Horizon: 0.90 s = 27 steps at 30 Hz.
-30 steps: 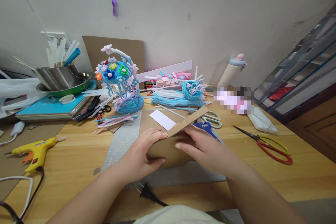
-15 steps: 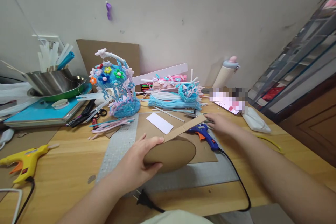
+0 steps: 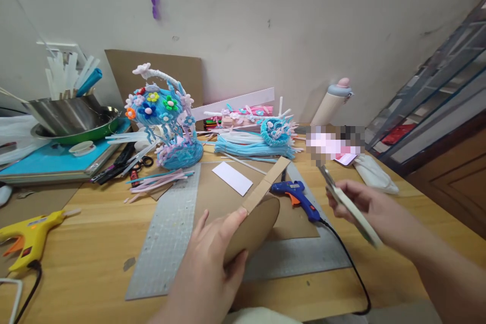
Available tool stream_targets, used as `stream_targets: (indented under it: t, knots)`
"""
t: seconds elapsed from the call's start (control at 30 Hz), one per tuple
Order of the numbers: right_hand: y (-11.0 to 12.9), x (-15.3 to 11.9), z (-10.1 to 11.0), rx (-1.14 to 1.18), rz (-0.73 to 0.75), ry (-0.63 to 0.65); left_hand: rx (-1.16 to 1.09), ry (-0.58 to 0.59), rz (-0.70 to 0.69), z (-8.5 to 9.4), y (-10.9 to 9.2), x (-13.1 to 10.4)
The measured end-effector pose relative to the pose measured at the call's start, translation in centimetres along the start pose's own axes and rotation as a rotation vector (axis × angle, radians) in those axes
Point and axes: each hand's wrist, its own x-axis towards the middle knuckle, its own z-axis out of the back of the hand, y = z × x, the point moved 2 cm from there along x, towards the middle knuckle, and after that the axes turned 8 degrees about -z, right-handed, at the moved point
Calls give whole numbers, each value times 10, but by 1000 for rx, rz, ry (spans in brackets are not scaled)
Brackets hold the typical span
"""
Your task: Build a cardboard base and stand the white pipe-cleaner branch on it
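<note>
My left hand point(image 3: 210, 263) grips an oval brown cardboard piece point(image 3: 255, 227) by its left edge and holds it tilted above the table. A narrow cardboard strip point(image 3: 266, 184) is attached to its rim and sticks out up and to the right. At the right, my right hand point(image 3: 366, 205) is closed around a pair of pale-handled scissors point(image 3: 341, 196), blurred by motion, with the blades pointing up and left. The scissors are apart from the cardboard. A blue glue gun point(image 3: 294, 195) lies on the table between my two hands.
A grey cutting mat point(image 3: 167, 233) and a brown card sheet with a white slip point(image 3: 232, 178) lie in the middle. A blue pipe-cleaner sculpture point(image 3: 163, 121), loose pipe cleaners point(image 3: 250, 144), a steel bowl point(image 3: 64, 114) and a bottle point(image 3: 334, 101) stand behind. A yellow glue gun point(image 3: 30, 228) lies at left.
My right hand left the cardboard, reached to the right, picked up the scissors and now holds them raised. My left hand has tilted the cardboard oval upward.
</note>
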Motion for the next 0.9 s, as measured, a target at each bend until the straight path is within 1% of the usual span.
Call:
stream_targets:
  t: [0.03,0.07,0.1,0.17,0.23,0.27,0.37,0.5,0.57,0.63,0.73,0.9]
  knots:
    - [3,-15,-7,16,-29,101,14,-8,-20,-1,-2,0]
    - [6,-30,-12,-6,-59,140,24,-15,-41,-1,-5,-1]
    - [8,-43,-15,-35,-72,146,31,-25,-61,-2,-7,-1]
    - [11,-63,-20,-134,-167,201,34,-50,-106,-2,-10,-1]
    - [17,-75,-24,-190,-200,239,31,-73,-149,-2,-13,-1]
    - [21,-78,-25,-212,-193,245,30,-81,-165,-2,-14,0]
    - [38,-80,-29,-283,-144,243,36,-104,-186,-3,-18,0]
    - [60,-72,-35,-362,-139,281,80,-151,-194,-7,-21,-1]
    - [68,-69,-37,-387,-121,303,108,-150,-202,-10,-22,-1]
    - [74,-68,-38,-427,-87,297,127,-144,-202,-13,-23,-1]
    - [79,-69,-37,-514,-8,232,147,-168,-207,-16,-24,-1]
    - [83,-70,-38,-628,217,101,178,-158,-196,-16,-27,3]
